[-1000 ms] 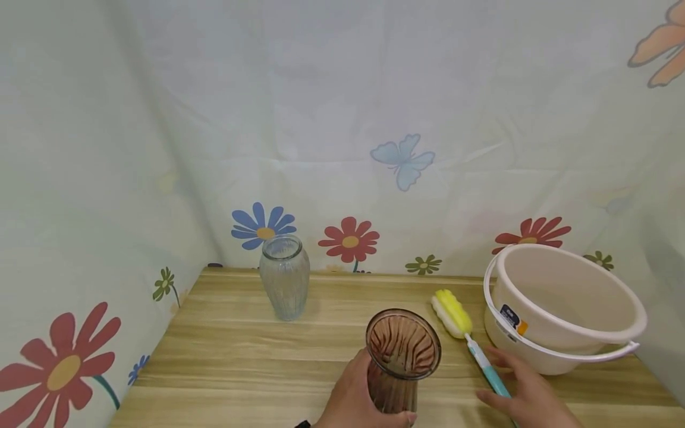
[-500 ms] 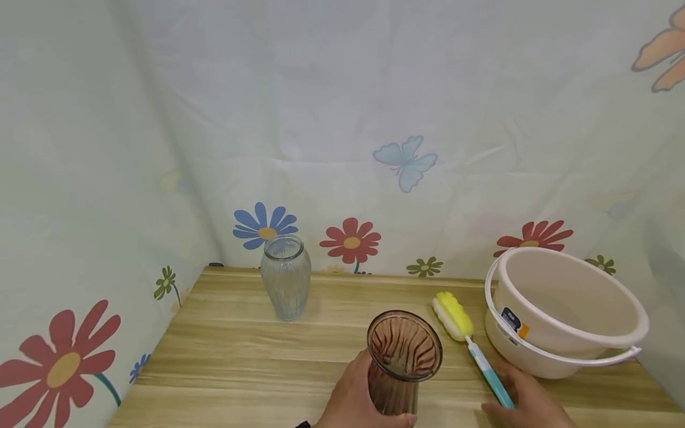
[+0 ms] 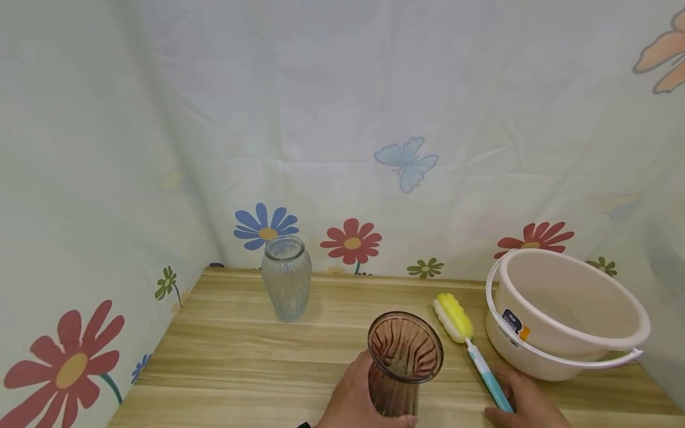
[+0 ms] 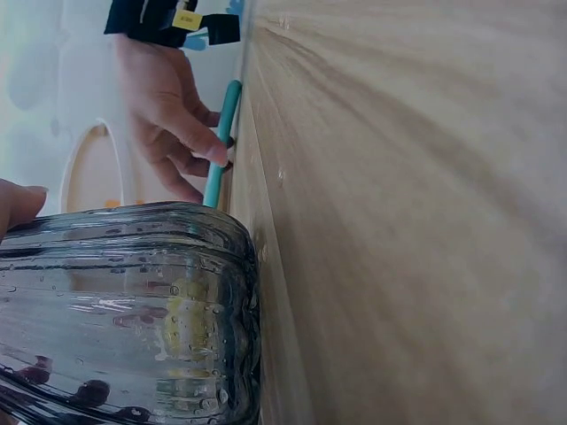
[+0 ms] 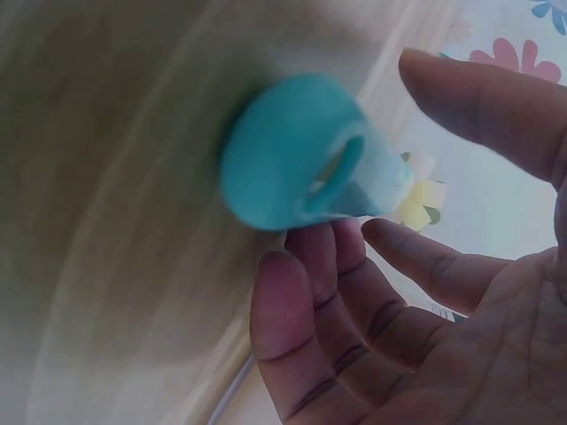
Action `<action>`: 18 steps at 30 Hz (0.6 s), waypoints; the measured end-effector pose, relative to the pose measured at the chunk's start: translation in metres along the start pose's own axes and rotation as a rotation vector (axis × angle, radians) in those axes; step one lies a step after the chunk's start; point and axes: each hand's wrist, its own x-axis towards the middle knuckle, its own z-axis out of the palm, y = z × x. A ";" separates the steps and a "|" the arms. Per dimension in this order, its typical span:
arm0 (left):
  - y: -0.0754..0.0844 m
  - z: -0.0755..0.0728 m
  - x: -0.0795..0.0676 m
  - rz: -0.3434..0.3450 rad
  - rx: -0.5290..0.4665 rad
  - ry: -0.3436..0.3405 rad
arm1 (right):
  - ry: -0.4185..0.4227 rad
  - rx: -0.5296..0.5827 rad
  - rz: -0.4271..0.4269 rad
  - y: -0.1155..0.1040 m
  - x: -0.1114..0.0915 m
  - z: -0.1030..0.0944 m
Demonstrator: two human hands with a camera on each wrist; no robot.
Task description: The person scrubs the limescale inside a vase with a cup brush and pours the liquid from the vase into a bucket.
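Observation:
My left hand (image 3: 353, 397) grips a brown ribbed glass vase (image 3: 395, 391), its flared mouth tipped up toward me. In the left wrist view the lower part of the vase (image 4: 133, 301) carries water drops, with several dark shapes showing through the glass. A cleaning brush (image 3: 493, 387) with a yellow and white sponge head and a teal handle lies on the table to the right. Around its handle end reaches my right hand (image 3: 527, 401). Seen from the right wrist, the fingertips are right at the teal handle (image 5: 292, 159), while the thumb (image 5: 478, 111) stands apart from it.
A clear bluish glass vase (image 3: 287, 288) stands upright at the back left of the wooden table (image 3: 246, 368). Close beyond my right hand is a pale pink bucket (image 3: 540, 351) with its handle lowered. Floral curtains (image 3: 321, 119) enclose the back and sides.
My right hand has come in slightly closer around the brush handle. The left hand and the brown vase stay almost where they were, and the view shifts a little.

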 end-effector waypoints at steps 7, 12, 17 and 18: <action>0.000 0.000 0.000 0.002 0.004 0.005 | 0.049 -0.064 -0.101 0.007 -0.002 0.004; -0.001 0.000 0.000 0.009 -0.005 0.007 | 0.086 -0.056 -0.140 0.008 -0.004 0.004; -0.003 0.001 0.001 0.019 -0.004 0.005 | 0.057 0.035 -0.084 0.001 -0.006 -0.004; -0.003 0.001 0.001 0.022 0.001 0.006 | 0.053 0.048 -0.040 -0.003 -0.006 -0.007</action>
